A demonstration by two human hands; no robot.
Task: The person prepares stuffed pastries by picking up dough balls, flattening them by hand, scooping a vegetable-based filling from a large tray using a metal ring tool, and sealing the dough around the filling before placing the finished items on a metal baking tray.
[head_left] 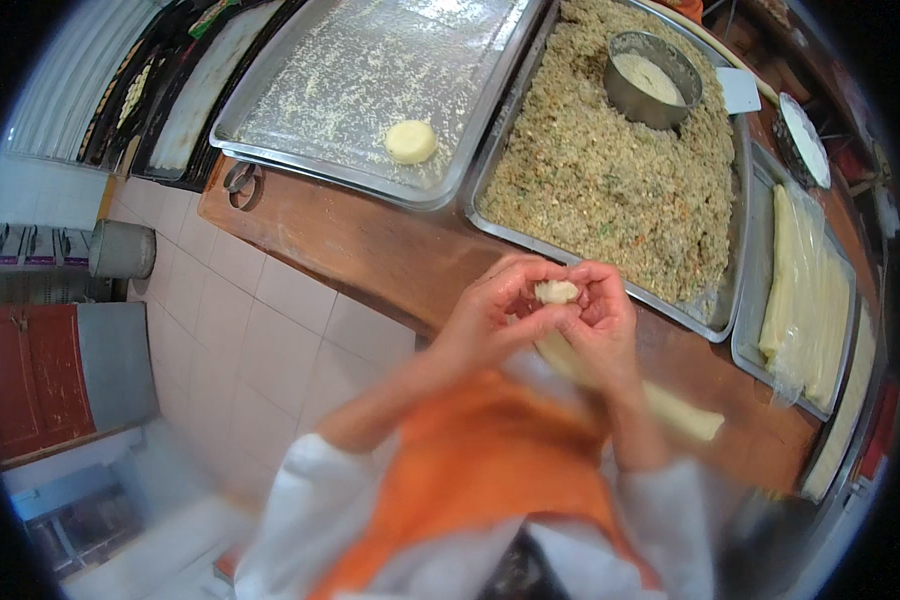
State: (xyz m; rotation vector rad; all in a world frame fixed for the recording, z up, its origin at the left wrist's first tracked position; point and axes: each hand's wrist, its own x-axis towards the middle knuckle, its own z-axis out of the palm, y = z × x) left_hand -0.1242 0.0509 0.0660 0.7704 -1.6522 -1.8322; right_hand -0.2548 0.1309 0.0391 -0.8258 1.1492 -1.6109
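A small lump of pale dough (557,292) sits between my two hands, just off the near edge of the filling tray. My left hand (500,312) curls round it from the left, and my right hand (607,318) cups it from the right. The fingertips meet around the dough, so its underside is hidden. Beneath my right wrist a rope of dough (685,412) lies on the wooden table (360,240). One round, flattened dough piece (411,142) rests on a metal tray (335,186) scattered with pale crumbs.
Beyond my hands, a deep tray (582,257) holds a heap of crumbly filling (600,170), with a round metal container (653,82) of pale grains on top. At right, another tray (785,392) carries dough strips (805,290) under plastic. A metal ring (238,178) lies near the left table corner.
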